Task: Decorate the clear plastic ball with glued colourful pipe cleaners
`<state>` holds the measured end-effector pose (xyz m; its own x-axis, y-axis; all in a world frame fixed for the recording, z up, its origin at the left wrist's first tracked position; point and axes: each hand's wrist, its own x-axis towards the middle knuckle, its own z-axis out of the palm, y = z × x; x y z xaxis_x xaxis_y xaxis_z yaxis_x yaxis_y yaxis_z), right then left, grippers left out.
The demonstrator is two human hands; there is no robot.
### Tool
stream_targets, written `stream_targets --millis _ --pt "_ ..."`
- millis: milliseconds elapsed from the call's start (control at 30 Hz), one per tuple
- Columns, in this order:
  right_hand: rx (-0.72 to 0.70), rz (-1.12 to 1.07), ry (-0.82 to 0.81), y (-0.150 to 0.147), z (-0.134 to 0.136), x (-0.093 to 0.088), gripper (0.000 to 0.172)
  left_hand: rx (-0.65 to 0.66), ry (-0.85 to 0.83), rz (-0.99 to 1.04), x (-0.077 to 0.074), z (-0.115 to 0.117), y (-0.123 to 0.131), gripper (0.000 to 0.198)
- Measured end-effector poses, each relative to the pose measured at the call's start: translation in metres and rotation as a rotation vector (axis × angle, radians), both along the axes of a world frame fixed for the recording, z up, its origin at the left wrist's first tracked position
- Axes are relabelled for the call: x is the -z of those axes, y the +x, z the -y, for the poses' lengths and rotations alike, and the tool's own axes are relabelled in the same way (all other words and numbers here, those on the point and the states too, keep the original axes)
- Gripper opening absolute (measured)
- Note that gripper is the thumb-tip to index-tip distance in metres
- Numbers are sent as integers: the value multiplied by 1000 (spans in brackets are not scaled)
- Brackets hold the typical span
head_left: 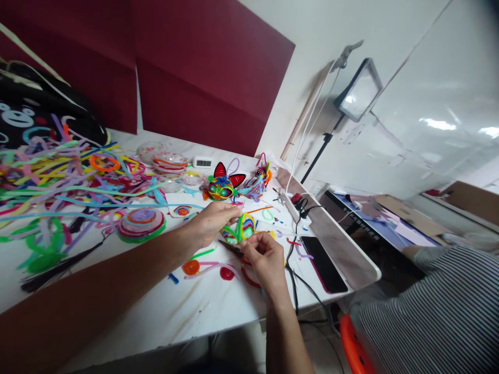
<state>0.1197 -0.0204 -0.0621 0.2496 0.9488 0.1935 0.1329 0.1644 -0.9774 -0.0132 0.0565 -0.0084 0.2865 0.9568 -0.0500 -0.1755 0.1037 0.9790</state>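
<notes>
Both hands hold a small rounded pipe-cleaner piece (246, 227) with green, yellow, blue and red coils, above the white table. My left hand (212, 223) pinches near its upper left edge, and my right hand (267, 254) grips its lower edge between thumb and fingers. Beneath my right hand lies a dark-bladed tool (230, 247), partly hidden. An orange coil (191, 267) and a red coil (227, 272) rest nearer the front edge. Behind the hands stands a colourful pipe-cleaner animal head (221, 188) with red-and-black ears, beside another pipe-cleaner figure (257, 182).
A heap of loose pipe cleaners (70, 176) covers the table's left side, with a round coiled piece (141, 224) nearby. On the right are a phone (325, 265), black cables (290, 270) and a power strip (294, 208). A person in a striped shirt (432, 311) sits at right.
</notes>
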Motion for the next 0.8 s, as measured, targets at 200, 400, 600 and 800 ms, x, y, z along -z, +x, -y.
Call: stream_targets --millis 200,400,600,800 --pt "4 37 9 -3 1 0 20 20 87 -51 3 -3 0 20" --pt "-7 108 37 -2 12 -7 21 -25 145 -89 4 -6 1 23" --pt "-35 331 96 13 38 -15 17 -32 180 -173 9 -10 -1 28" --pt "66 663 221 42 67 -7 12 -46 213 -224 12 -11 0 29"
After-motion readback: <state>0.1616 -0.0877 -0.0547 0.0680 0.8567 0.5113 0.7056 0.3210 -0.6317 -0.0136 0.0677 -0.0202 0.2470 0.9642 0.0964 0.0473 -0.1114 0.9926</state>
